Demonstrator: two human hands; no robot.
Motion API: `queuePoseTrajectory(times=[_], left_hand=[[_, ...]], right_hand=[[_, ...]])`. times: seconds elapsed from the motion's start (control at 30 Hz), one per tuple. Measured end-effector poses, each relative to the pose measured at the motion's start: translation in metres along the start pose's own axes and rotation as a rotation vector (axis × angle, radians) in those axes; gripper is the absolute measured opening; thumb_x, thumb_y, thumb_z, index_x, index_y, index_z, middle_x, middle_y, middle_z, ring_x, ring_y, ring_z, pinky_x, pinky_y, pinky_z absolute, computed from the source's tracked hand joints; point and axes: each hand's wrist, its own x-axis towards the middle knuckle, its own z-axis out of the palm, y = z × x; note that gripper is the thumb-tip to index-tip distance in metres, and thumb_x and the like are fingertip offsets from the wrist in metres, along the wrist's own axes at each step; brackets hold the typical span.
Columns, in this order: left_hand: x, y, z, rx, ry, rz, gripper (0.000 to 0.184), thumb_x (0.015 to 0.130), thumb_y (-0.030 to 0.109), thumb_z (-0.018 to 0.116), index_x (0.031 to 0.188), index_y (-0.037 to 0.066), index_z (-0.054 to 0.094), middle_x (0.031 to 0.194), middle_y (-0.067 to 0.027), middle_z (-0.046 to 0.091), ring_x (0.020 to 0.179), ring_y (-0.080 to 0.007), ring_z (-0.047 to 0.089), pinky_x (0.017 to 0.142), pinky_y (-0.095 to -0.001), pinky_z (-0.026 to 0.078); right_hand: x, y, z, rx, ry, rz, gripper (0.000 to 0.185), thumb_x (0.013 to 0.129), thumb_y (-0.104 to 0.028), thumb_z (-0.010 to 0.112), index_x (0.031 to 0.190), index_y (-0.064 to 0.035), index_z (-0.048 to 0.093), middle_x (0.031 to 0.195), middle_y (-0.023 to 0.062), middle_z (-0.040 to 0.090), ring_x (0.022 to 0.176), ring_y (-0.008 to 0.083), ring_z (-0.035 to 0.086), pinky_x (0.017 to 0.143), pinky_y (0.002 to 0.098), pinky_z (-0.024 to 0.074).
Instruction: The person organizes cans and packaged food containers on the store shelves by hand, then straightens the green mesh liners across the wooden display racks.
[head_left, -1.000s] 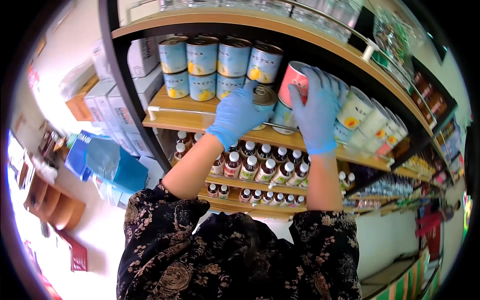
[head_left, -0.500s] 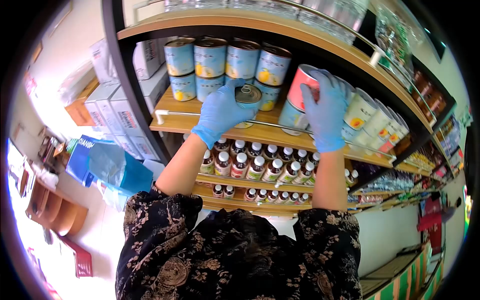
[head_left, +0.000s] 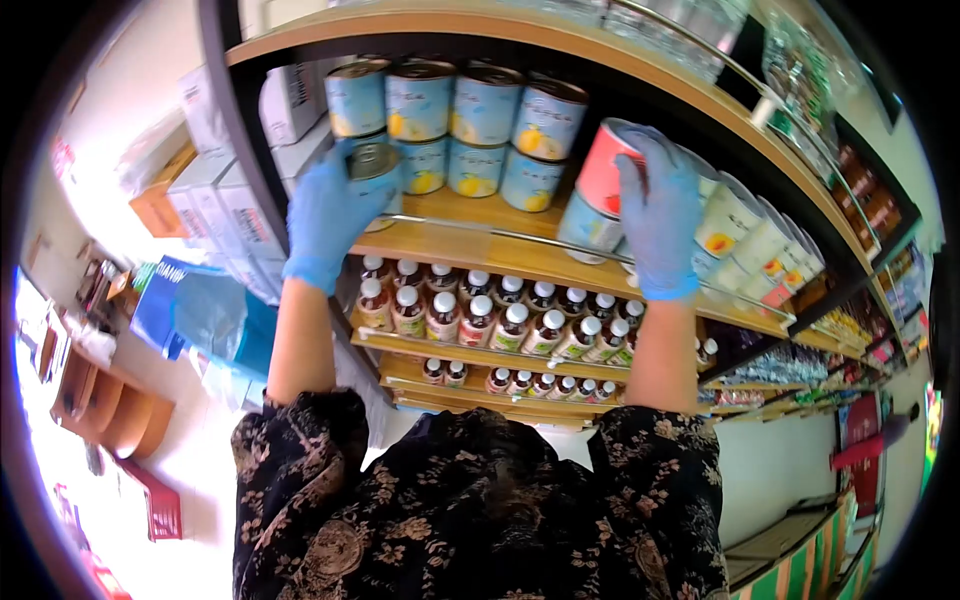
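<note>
My left hand (head_left: 330, 215), in a blue glove, is closed around a light-blue tin can (head_left: 375, 185). That can is in front of the leftmost stack of blue cans with yellow fruit pictures (head_left: 357, 105), at the shelf's front edge. My right hand (head_left: 660, 210), gloved too, has its fingers around the side of a pink can (head_left: 603, 165). Beneath the pink can is another blue can (head_left: 588, 225), close behind the metal rail. Whether the pink can is lifted off the lower one, I cannot tell.
A metal rail (head_left: 480, 230) runs along the front of the wooden shelf. White-lidded bottles (head_left: 510, 325) line the shelves below. Pale cans (head_left: 725, 220) lean at the right. White boxes (head_left: 215, 205) and a blue bag (head_left: 225, 315) are at the left.
My left hand has carried the blue can leftward along the shelf front, from the middle to the leftmost stack. My right hand stays at the pink can.
</note>
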Motion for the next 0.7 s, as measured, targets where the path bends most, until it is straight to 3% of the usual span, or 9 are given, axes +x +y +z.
queuePoseTrajectory(times=[0.07, 0.17, 0.27, 0.33, 0.37, 0.43, 0.57, 0.7], left_hand=[[-0.011, 0.014, 0.009, 0.249, 0.345, 0.201, 0.055, 0.072, 0.014, 0.071, 0.122, 0.001, 0.054, 0.123, -0.0199, 0.056, 0.111, -0.0336, 0.056, 0.094, -0.0380, 0.044], [-0.025, 0.061, 0.022, -0.261, 0.287, 0.479, 0.045, 0.078, 0.003, 0.064, 0.121, 0.002, 0.054, 0.125, -0.0172, 0.055, 0.114, -0.0304, 0.054, 0.097, -0.0371, 0.042], [-0.028, 0.105, 0.043, -0.761, -0.173, 0.329, 0.049, 0.083, 0.009, 0.064, 0.129, 0.000, 0.049, 0.125, -0.0150, 0.058, 0.112, -0.0202, 0.056, 0.099, -0.0340, 0.042], [-0.021, 0.131, 0.067, -0.851, -0.181, 0.393, 0.051, 0.084, 0.018, 0.065, 0.128, -0.002, 0.049, 0.116, -0.0200, 0.061, 0.108, -0.0302, 0.060, 0.093, -0.0375, 0.046], [-0.016, 0.138, 0.087, -0.860, -0.206, 0.352, 0.061, 0.081, 0.026, 0.068, 0.130, -0.004, 0.045, 0.117, -0.0228, 0.060, 0.107, -0.0335, 0.060, 0.089, -0.0387, 0.048], [-0.013, 0.158, 0.095, -0.787, -0.191, 0.380, 0.066, 0.078, 0.031, 0.071, 0.128, -0.003, 0.045, 0.114, -0.0240, 0.061, 0.103, -0.0363, 0.061, 0.086, -0.0404, 0.049], [-0.009, 0.176, 0.115, -0.789, -0.068, 0.337, 0.068, 0.070, 0.038, 0.077, 0.118, 0.001, 0.048, 0.104, -0.0239, 0.064, 0.094, -0.0404, 0.063, 0.079, -0.0438, 0.051], [-0.018, 0.179, 0.110, -0.772, 0.042, 0.278, 0.080, 0.068, 0.034, 0.079, 0.128, -0.005, 0.043, 0.102, -0.0241, 0.064, 0.091, -0.0398, 0.064, 0.079, -0.0424, 0.052]], right_hand=[[-0.005, 0.002, -0.008, 0.062, 0.092, 0.025, 0.021, 0.085, -0.007, 0.059, 0.106, -0.0037, 0.062, 0.105, 0.0147, 0.064, 0.096, 0.0339, 0.059, 0.085, 0.0399, 0.0461], [-0.019, 0.001, -0.021, 0.228, 0.250, 0.161, 0.021, 0.089, -0.004, 0.055, 0.109, -0.0016, 0.062, 0.104, 0.0165, 0.065, 0.096, 0.0302, 0.062, 0.084, 0.0338, 0.0491], [-0.045, -0.006, -0.024, 0.401, 0.281, 0.467, 0.020, 0.090, -0.004, 0.054, 0.108, 0.0015, 0.062, 0.099, 0.0178, 0.066, 0.088, 0.0293, 0.064, 0.079, 0.0324, 0.0506], [-0.054, -0.008, -0.021, 0.321, 0.166, 0.497, 0.029, 0.088, -0.008, 0.057, 0.114, 0.0042, 0.057, 0.094, 0.0212, 0.065, 0.082, 0.0321, 0.065, 0.074, 0.0352, 0.0520], [-0.057, -0.009, -0.019, 0.246, 0.104, 0.482, 0.031, 0.088, -0.010, 0.058, 0.116, 0.0045, 0.056, 0.093, 0.0217, 0.065, 0.081, 0.0328, 0.065, 0.073, 0.0361, 0.0522], [-0.062, -0.014, -0.016, 0.191, -0.049, 0.546, 0.041, 0.086, -0.014, 0.060, 0.121, 0.0056, 0.051, 0.096, 0.0245, 0.063, 0.085, 0.0364, 0.064, 0.076, 0.0405, 0.0511], [-0.067, -0.009, -0.003, 0.043, 0.006, 0.366, 0.041, 0.087, -0.014, 0.059, 0.122, 0.0058, 0.050, 0.111, 0.0262, 0.058, 0.097, 0.0396, 0.058, 0.086, 0.0444, 0.0470], [-0.070, -0.011, 0.000, 0.203, 0.044, 0.328, 0.043, 0.088, -0.008, 0.056, 0.127, 0.0060, 0.044, 0.109, 0.0235, 0.060, 0.094, 0.0358, 0.060, 0.083, 0.0409, 0.0492]])
